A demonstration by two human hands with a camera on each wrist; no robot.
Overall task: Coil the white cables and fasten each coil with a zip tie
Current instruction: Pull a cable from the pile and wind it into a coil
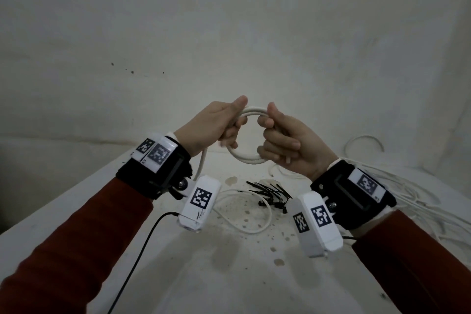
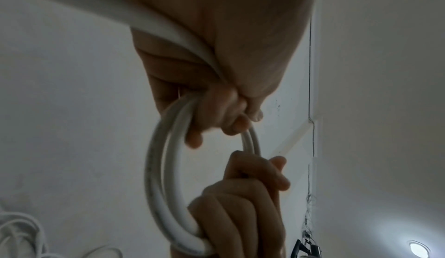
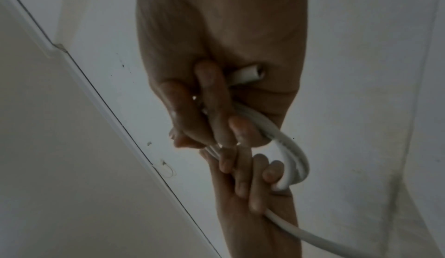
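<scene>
Head view shows you standing at a white table (image 1: 229,275), whose left edge runs diagonally from the near left up toward the wall, with bare stained surface in front of you. To your right a loose pile of white cables (image 1: 413,196) spreads to the table's right side, and a bundle of black zip ties (image 1: 270,195) lies just below your hands, between your wrists. You hold both hands raised above the table, close to the wall, with open air beneath them. Your left hand (image 1: 216,125) grips the left side of the white cable coil (image 1: 244,158), thumb laid over the top and fingers curled through the ring. Your right hand (image 1: 288,140) clasps the right side, fingers wrapped tightly around the strands. From the right wrist view the cut cable end (image 3: 248,74) sticks out past your curled fingers against the palm. The free tail (image 1: 201,166) drops from your left hand, passes behind the wrist camera, and loops across the table. Each wrist carries a black strap with white blocks printed with square black-and-white coded markers; a scribble on the left block cannot be read.
</scene>
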